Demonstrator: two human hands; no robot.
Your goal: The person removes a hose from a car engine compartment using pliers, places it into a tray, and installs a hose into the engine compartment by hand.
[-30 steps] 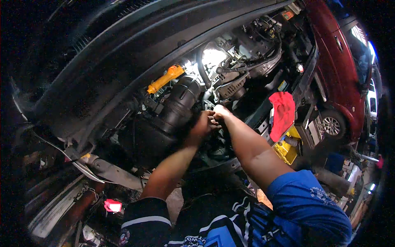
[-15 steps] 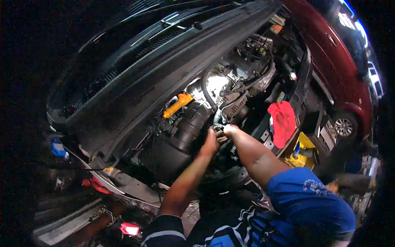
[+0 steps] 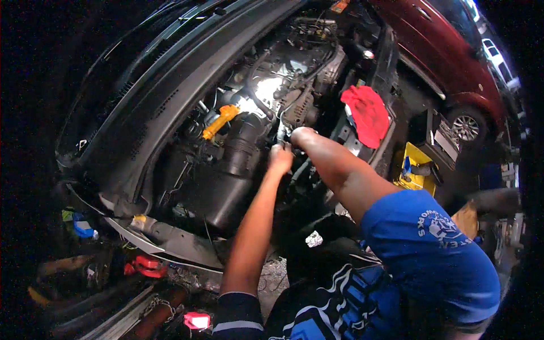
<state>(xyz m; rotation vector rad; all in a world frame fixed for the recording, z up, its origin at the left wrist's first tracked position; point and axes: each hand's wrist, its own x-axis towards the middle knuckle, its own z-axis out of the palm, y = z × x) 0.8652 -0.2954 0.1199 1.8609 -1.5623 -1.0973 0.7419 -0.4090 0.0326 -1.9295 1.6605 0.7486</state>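
Both my hands reach down into an open car engine bay, close together beside the alternator (image 3: 297, 110). My left hand (image 3: 280, 156) has its fingers curled together, just right of a ribbed black intake hose (image 3: 241, 148). My right hand (image 3: 303, 136) is closed too, slightly higher and to the right. What the fingers grip is hidden, too small and dark to name. A pale fitting (image 3: 281, 131) shows just above my left fingers. Left of the hose lies a yellow-orange work light (image 3: 221, 120), and the engine near it is brightly lit.
A red cloth (image 3: 367, 116) drapes over the bay's right edge. Beyond it are a yellow bin (image 3: 412, 180) with items inside and a dark red car (image 3: 447, 62). A black air box (image 3: 215, 195) sits left of my left arm. Red tools (image 3: 148, 265) lie at lower left.
The whole view has shifted, so the engine bay sits further up and left. My hands stay together at the same spot by the alternator; the left fingers now look more closed.
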